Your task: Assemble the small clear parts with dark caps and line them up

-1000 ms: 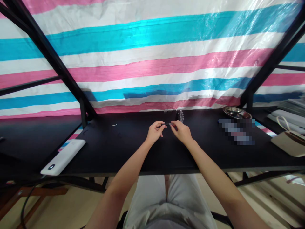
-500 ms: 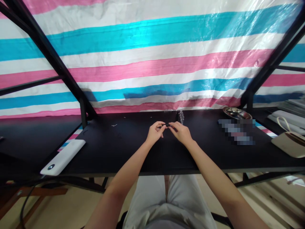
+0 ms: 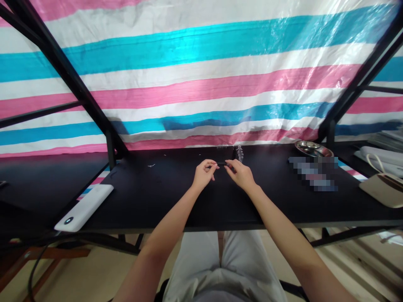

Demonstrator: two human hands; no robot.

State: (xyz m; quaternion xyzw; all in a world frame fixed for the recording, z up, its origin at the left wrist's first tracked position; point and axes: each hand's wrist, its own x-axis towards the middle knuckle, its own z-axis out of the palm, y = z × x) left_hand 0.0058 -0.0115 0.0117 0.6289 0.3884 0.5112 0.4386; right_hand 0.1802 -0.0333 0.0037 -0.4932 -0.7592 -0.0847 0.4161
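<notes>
A small dark stick-like piece [image 3: 221, 163] is held level between my two hands above the black table. The fingers of my left hand [image 3: 204, 173] pinch its left end. Its right end is pinched by my right hand [image 3: 241, 173]. What the piece is cannot be made out at this size. Just behind my right hand, a clear, ridged strip [image 3: 240, 153] lies near the table's back edge beside a dark narrow item. A row of tiny pieces [image 3: 221, 147] is to the left of that strip.
The black table [image 3: 151, 201] carries a white power bank [image 3: 85, 208] at left, white scraps [image 3: 151, 165], and a round metal dish [image 3: 314, 149] at right near a pixelated patch. A beige bag [image 3: 382, 188] sits far right. Black frame bars rise either side before a striped sheet.
My hands have moved slightly apart, and more of the dark piece shows between my fingertips. Both hands still pinch it.
</notes>
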